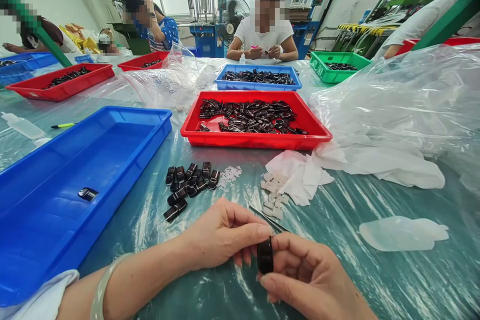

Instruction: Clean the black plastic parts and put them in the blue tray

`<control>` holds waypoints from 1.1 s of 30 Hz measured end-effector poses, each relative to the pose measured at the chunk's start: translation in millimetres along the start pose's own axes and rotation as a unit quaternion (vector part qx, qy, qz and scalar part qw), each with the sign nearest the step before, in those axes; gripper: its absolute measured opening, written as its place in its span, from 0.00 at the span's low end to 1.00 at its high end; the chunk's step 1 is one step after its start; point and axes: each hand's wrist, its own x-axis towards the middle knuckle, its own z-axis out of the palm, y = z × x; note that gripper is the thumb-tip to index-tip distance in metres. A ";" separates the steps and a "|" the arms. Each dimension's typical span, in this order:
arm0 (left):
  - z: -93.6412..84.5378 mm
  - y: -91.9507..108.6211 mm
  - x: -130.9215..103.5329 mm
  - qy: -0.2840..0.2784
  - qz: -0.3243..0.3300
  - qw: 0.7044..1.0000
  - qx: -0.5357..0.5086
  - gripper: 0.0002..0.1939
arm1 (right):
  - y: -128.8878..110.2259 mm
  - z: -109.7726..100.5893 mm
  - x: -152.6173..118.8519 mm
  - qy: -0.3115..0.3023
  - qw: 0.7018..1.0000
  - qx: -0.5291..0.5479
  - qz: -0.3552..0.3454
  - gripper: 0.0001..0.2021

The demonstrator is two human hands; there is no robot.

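Observation:
My left hand (228, 235) pinches the upper end of a small glossy black plastic part (265, 256). Around its lower end are the fingers and thumb of my right hand (307, 270), so both hands hold the one part. Thin dark tweezers (269, 220) show just behind my fingers; whether they lie on the table or are held, I cannot tell. Beyond my left hand lies a loose pile of similar black parts (193, 180). Small white bits (229, 176) and pale grey flat pieces (273, 192) are scattered beside a crumpled white tissue (300, 175).
To the left stands a large blue tray (123, 160) with one black part in it. A red tray (258, 140) full of black parts is ahead. A clear squeeze bottle (403, 234) lies at right, near plastic sheeting (393, 105). Across the table a person (264, 35) works.

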 end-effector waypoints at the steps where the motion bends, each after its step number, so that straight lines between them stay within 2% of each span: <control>1: 0.0 0.0 -0.6 -0.006 0.004 1.000 -0.004 0.18 | -0.1 -0.2 0.0 0.006 1.000 -0.007 0.000 0.05; 12: 2.5 0.7 -1.7 -0.014 -0.006 0.999 -0.040 0.17 | -0.1 1.2 1.8 0.033 0.999 0.008 0.005 0.08; 16: 3.0 0.1 -0.1 0.005 -0.015 0.999 -0.052 0.18 | 0.6 2.0 1.9 0.033 0.999 0.019 0.000 0.08; 21: 3.7 0.0 0.0 0.016 -0.030 0.999 -0.031 0.15 | -1.9 3.1 1.3 0.037 0.999 0.011 0.000 0.06; 27: 1.8 -0.2 0.7 0.038 -0.033 0.998 -0.039 0.15 | 0.7 0.4 0.5 0.016 1.000 -0.021 -0.010 0.06; 29: 0.9 -1.0 1.9 0.047 -0.034 0.997 -0.047 0.14 | 0.7 0.2 -0.8 0.031 0.997 -0.066 -0.030 0.10; 31: 0.5 -1.4 2.6 0.051 -0.031 0.997 -0.048 0.14 | 0.3 -1.3 -4.4 0.069 0.984 -0.143 -0.084 0.12; 32: 0.4 -1.4 2.7 0.053 -0.030 0.997 -0.047 0.14 | 0.6 -4.0 -7.4 0.098 0.967 -0.195 -0.129 0.11; 33: 0.4 -1.3 2.6 0.054 -0.029 0.997 -0.046 0.15 | 2.0 -8.9 -11.4 0.146 0.939 -0.255 -0.181 0.11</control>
